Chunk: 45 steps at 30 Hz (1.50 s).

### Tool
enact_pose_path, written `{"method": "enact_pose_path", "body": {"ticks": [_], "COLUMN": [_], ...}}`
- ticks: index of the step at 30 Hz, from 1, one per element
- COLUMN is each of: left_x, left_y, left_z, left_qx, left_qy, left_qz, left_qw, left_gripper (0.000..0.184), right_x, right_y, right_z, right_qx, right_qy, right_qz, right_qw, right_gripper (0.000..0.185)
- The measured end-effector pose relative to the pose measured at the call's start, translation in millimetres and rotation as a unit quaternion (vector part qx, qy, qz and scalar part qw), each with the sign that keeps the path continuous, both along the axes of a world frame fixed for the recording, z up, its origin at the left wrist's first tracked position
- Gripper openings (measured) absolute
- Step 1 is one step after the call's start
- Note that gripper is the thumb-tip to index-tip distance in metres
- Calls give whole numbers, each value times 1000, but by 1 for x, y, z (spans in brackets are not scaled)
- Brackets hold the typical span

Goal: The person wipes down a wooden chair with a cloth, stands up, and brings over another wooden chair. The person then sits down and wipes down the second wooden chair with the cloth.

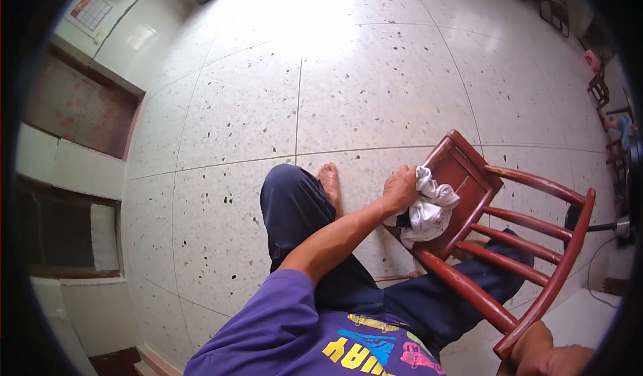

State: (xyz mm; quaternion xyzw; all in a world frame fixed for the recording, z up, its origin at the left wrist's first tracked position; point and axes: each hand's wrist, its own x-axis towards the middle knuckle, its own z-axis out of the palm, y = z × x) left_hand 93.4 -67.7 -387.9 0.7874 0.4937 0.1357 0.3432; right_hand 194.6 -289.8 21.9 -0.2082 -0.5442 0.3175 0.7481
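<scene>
A small red wooden chair (462,215) is tipped at an angle in front of my body, with its slatted backrest toward the lower right. My left hand (400,188) is closed on a crumpled white cloth (432,208), which lies against the edge and surface of the chair's seat. At the bottom right, my right hand (536,349) is by the lower end of the backrest's top rail; its fingers are mostly hidden behind the wood and the frame edge.
Speckled tile floor (254,108) spreads ahead, with glare at the top. Wall cabinets (87,168) line the left side. More dark chairs (552,11) and a pink object (591,61) are at the right. My bare foot (329,181) rests on the floor.
</scene>
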Motion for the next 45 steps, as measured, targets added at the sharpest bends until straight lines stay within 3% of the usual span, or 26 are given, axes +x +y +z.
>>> {"method": "enact_pose_path", "body": {"ticks": [15,27,29,30,32,33,34,36,40,42,43,45], "left_x": [8,-5,2,2,-4,-2,-4,-2,22,47,61,93], "left_y": [2,-7,-17,-21,-37,-44,-51,-58,-42,-36,-32,-14], "left_z": [5,2,2,-8,11,8,7,26,1,-1,1,8], "left_qx": [2,2,238,246,198,110,60,80,111,182,183,227], "left_qy": [-1,-2,-6,-14,-57,-91,-110,-86,-48,-69,-68,-72], "left_qz": [-5,-31,-81,-150,-280,-320,-356,-375,-382,-331,-334,-210], "left_qw": [1000,1000,968,958,937,936,926,919,916,923,922,948], "left_gripper": [36,38,41,70,83,85,84,73,61,44,44,39], "right_x": [32,19,19,19,20,23,26,38,54,49,42,34], "right_y": [10,-6,2,9,21,26,29,31,35,43,48,56], "right_z": [-18,9,8,8,10,13,17,19,14,9,7,2], "right_qx": [-20,-20,-34,-43,-63,-71,-80,-91,-88,-132,-176,-241], "right_qy": [-30,-34,-38,-35,-32,-28,-19,8,26,29,29,41], "right_qz": [-14,-17,-24,-34,-58,-71,-84,-97,-76,-73,-73,-53], "right_qw": [999,999,998,998,996,995,993,991,993,988,981,968], "right_gripper": [10,8,8,8,8,8,8,9,5,9,12,15]}}
